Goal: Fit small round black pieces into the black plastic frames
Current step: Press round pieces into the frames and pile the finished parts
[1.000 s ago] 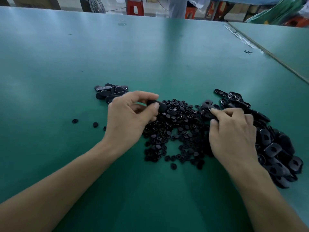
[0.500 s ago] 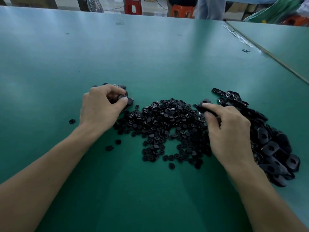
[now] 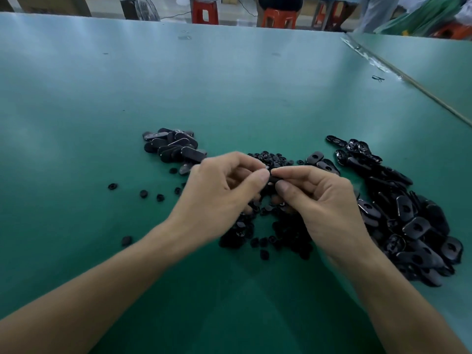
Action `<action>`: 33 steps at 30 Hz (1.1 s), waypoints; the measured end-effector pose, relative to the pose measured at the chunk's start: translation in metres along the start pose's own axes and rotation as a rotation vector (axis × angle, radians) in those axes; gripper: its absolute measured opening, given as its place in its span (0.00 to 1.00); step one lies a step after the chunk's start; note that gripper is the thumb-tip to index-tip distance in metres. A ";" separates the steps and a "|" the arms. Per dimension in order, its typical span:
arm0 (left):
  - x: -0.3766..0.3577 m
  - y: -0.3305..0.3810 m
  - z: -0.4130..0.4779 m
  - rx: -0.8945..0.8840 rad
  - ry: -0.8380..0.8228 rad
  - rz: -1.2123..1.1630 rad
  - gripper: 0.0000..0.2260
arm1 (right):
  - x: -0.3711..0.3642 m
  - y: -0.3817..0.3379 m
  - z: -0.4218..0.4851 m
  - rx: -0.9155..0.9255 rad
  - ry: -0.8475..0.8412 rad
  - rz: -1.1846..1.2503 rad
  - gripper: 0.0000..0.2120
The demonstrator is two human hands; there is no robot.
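Observation:
My two hands meet above the middle heap of small round black pieces [image 3: 268, 233]. My right hand [image 3: 319, 200] pinches a black plastic frame [image 3: 273, 179] between thumb and forefinger. My left hand [image 3: 219, 192] pinches a small round piece [image 3: 266, 167] at the frame's top, fingertips touching those of the right hand. Most of the frame is hidden by the fingers. A heap of empty frames [image 3: 413, 221] lies to the right. A smaller stack of frames [image 3: 173, 146] lies at the back left.
A green table [image 3: 229, 85] carries everything. A few stray round pieces [image 3: 143, 194] lie scattered to the left. A seam to a second table [image 3: 419, 88] runs along the right. Red stools [image 3: 205, 10] and a person's legs stand beyond the far edge.
My left hand left the stack at the back left and came to the middle. My right hand lifted a frame off the heap and brought it to meet the left.

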State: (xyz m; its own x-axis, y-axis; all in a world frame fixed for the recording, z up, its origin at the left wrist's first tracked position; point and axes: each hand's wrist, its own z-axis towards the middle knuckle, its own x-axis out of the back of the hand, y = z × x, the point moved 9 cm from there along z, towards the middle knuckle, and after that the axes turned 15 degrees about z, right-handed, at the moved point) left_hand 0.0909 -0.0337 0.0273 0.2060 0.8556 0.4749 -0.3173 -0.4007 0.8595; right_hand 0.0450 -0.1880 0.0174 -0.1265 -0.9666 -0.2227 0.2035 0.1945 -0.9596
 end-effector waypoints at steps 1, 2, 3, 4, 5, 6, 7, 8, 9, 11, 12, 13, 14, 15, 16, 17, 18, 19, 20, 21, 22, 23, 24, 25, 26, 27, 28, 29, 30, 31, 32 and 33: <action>-0.004 -0.001 -0.002 0.000 -0.011 -0.039 0.01 | -0.001 0.001 0.000 -0.007 -0.003 0.011 0.11; -0.006 -0.003 -0.004 -0.001 -0.009 -0.071 0.02 | 0.000 0.001 -0.001 -0.013 0.001 0.009 0.10; -0.007 -0.005 -0.005 0.000 -0.003 -0.104 0.03 | 0.001 0.001 -0.001 -0.018 0.011 -0.003 0.09; -0.007 -0.006 -0.005 -0.003 0.002 -0.134 0.04 | 0.002 0.001 -0.001 -0.018 0.021 -0.027 0.08; -0.006 -0.007 -0.006 -0.009 0.009 -0.162 0.04 | 0.004 0.000 -0.001 -0.010 0.032 -0.068 0.07; -0.006 -0.007 -0.006 -0.015 0.016 -0.184 0.04 | 0.006 -0.001 -0.001 0.003 0.041 -0.123 0.06; -0.006 -0.008 -0.006 -0.014 0.022 -0.203 0.05 | 0.007 -0.001 -0.001 0.013 0.047 -0.173 0.05; -0.006 -0.009 -0.006 -0.008 0.025 -0.217 0.05 | 0.008 0.000 -0.001 0.017 0.051 -0.202 0.04; -0.006 -0.010 -0.007 -0.001 0.028 -0.230 0.05 | 0.008 0.000 -0.002 0.019 0.052 -0.209 0.04; -0.007 -0.011 -0.007 0.000 0.029 -0.255 0.05 | 0.007 -0.002 -0.002 0.036 0.058 -0.204 0.04; -0.007 -0.011 -0.007 -0.002 0.028 -0.267 0.04 | 0.007 -0.003 -0.003 0.048 0.061 -0.208 0.05; -0.006 -0.011 -0.006 -0.006 0.027 -0.276 0.05 | 0.007 -0.005 -0.003 0.059 0.062 -0.217 0.06; -0.006 -0.011 -0.006 -0.008 0.029 -0.284 0.05 | 0.006 -0.006 -0.004 0.068 0.062 -0.231 0.06; -0.005 -0.012 -0.006 -0.006 0.031 -0.295 0.06 | 0.005 -0.006 -0.004 0.075 0.064 -0.249 0.07; -0.004 -0.014 -0.005 0.000 0.034 -0.312 0.06 | 0.005 -0.006 -0.004 0.081 0.069 -0.277 0.07; -0.004 -0.015 -0.005 0.009 0.039 -0.334 0.06 | 0.005 -0.007 -0.005 0.089 0.074 -0.322 0.07; -0.003 -0.017 -0.004 0.019 0.046 -0.357 0.07 | 0.005 -0.009 -0.005 0.102 0.071 -0.388 0.06; -0.003 -0.018 -0.004 0.028 0.054 -0.376 0.07 | 0.004 -0.011 -0.006 0.119 0.055 -0.480 0.06; -0.003 -0.019 -0.003 0.035 0.063 -0.389 0.07 | 0.002 -0.012 -0.006 0.132 0.025 -0.592 0.06; -0.002 -0.020 -0.003 0.036 0.071 -0.398 0.07 | -0.001 -0.012 -0.007 0.133 -0.016 -0.706 0.06; -0.002 -0.021 -0.003 0.036 0.079 -0.401 0.06 | -0.003 -0.010 -0.007 0.121 -0.057 -0.797 0.06; -0.001 -0.021 -0.003 0.035 0.084 -0.403 0.06 | -0.004 -0.008 -0.007 0.102 -0.087 -0.854 0.06; -0.001 -0.021 -0.002 0.034 0.085 -0.403 0.06 | -0.004 -0.006 -0.008 0.086 -0.106 -0.882 0.07; -0.002 -0.022 -0.002 0.033 0.083 -0.403 0.06 | -0.005 -0.005 -0.008 0.080 -0.116 -0.896 0.06; -0.002 -0.022 -0.002 0.034 0.080 -0.401 0.06 | -0.006 -0.006 -0.008 0.082 -0.119 -0.903 0.06; -0.003 -0.022 -0.002 0.034 0.077 -0.397 0.07 | -0.007 -0.007 -0.008 0.088 -0.118 -0.908 0.05; -0.003 -0.022 -0.002 0.034 0.074 -0.393 0.08 | -0.007 -0.008 -0.007 0.093 -0.115 -0.915 0.05; -0.003 -0.022 -0.002 0.033 0.071 -0.390 0.08 | -0.008 -0.008 -0.007 0.097 -0.113 -0.927 0.05; -0.003 -0.022 -0.002 0.033 0.068 -0.387 0.09 | -0.009 -0.007 -0.007 0.100 -0.114 -0.943 0.05; -0.003 -0.022 -0.002 0.032 0.066 -0.386 0.10 | -0.010 -0.007 -0.007 0.102 -0.116 -0.961 0.05; -0.004 -0.022 -0.002 0.033 0.063 -0.386 0.10 | -0.011 -0.006 -0.007 0.103 -0.118 -0.976 0.05; -0.004 -0.022 -0.002 0.035 0.060 -0.387 0.10 | -0.012 -0.006 -0.007 0.103 -0.120 -0.989 0.05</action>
State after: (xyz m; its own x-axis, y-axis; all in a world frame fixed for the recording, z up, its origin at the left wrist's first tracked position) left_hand 0.0948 -0.0277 0.0058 0.2494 0.9629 0.1036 -0.1950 -0.0548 0.9793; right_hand 0.0387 -0.1766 0.0244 -0.1865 -0.6976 0.6918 0.1435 -0.7159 -0.6833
